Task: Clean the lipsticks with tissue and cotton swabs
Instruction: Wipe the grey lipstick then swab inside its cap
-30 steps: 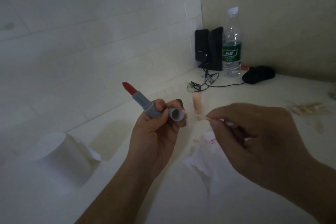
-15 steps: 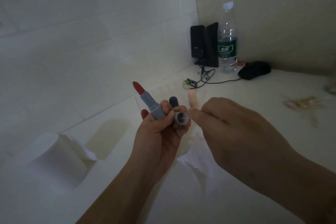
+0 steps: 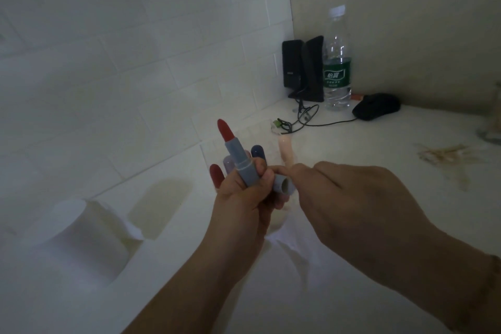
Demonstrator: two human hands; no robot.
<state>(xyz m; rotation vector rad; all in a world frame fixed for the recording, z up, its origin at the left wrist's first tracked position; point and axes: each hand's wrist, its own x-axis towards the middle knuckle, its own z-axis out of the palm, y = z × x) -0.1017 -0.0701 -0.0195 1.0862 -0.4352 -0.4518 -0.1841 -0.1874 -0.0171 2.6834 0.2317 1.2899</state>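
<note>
Tissue roll (image 3: 81, 236): stands on end at the far left of the white worktop (image 3: 379, 144), a loose torn flap hanging at its right, near enough to be reached for wiping. Left hand (image 3: 244, 198): raised over the worktop, fingers curled round two items at once. Lipstick (image 3: 238, 154): grey tube gripped near its base, red bullet wound out and pointing up and slightly left, probably so the exposed stick touches nothing. Lipstick cap (image 3: 283, 184): matching grey, pinched lower in the same hand, its open mouth turned toward the camera and the other hand (a presentation that suits swabbing the inside, judged from the pose). Used tissue (image 3: 292, 255): crumpled sheet lying on the worktop under and between the two wrists, likely kept there to catch residue. Right hand (image 3: 352, 198): fingertips drawn together in a pinch right at the cap's rim; whatever they hold is hidden by the fingers, so a cotton swab cannot be confirmed. Second pale tube (image 3: 286, 149): upright just behind the hands, blurred. Back corner: black speakers (image 3: 303, 68), a water bottle (image 3: 337, 62) with a green label, a black mouse (image 3: 376, 106) and its cable. Far right: a scattered heap of pale sticks (image 3: 447, 154), possibly spent swabs.
</note>
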